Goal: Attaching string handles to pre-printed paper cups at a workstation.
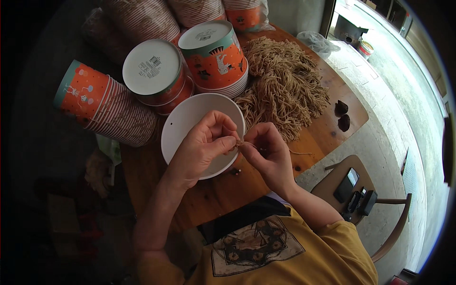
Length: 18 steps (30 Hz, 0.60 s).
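Both hands pinching a thin tan string at the rim of a white paper bucket.

Left hand [202, 145] and right hand [267, 153] meet over the white bucket [183, 121], which lies near the table's [228, 194] near edge, inside empty; fingertips of both pressed together on the string [240, 142], a loose end trailing right. Stacks of orange printed buckets [216, 54] and [107, 107] lie on their sides toward the far and left edges, just beside the white one. A heap of tan string [285, 83] fills the right side. Two dark lumps [342, 115] sit near the right edge. A wooden chair [354, 192] with small dark devices stands beyond it.
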Each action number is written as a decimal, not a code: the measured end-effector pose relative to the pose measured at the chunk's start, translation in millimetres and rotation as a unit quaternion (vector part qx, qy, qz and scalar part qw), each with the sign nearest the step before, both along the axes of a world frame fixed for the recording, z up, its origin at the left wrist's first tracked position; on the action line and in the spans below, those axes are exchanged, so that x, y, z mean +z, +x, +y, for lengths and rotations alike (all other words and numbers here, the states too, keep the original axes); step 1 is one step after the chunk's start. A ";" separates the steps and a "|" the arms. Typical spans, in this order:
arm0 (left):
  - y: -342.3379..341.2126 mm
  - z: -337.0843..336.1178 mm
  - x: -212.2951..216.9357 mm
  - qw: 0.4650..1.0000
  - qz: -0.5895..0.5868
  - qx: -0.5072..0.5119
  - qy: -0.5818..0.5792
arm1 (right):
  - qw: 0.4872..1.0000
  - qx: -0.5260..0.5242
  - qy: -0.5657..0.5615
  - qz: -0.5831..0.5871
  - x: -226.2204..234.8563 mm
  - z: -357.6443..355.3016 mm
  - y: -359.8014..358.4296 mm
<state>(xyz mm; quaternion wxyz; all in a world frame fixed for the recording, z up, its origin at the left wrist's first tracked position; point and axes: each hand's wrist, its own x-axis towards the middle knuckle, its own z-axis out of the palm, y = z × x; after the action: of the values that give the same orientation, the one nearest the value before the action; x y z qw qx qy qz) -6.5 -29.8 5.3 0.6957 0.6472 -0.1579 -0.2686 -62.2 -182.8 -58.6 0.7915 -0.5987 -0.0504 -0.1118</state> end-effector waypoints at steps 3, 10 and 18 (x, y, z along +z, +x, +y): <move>0.1 0.8 -0.5 1.000 0.010 0.013 -0.002 | 0.998 -0.011 -0.053 -0.015 5.0 -4.6 1.9; -2.0 -3.4 0.8 0.998 0.040 0.043 0.007 | 0.976 -0.067 -0.202 -0.039 13.5 -11.2 -0.6; -6.7 -5.4 3.4 0.997 -0.018 0.050 0.057 | 0.986 -0.011 -0.165 -0.001 14.5 -15.8 2.4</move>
<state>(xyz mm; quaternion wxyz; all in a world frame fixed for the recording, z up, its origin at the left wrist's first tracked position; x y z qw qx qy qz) -13.2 -35.2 8.7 0.6672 0.6979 -0.1219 -0.2301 -59.8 -198.6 -44.1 0.6804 -0.7217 -0.0624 -0.1111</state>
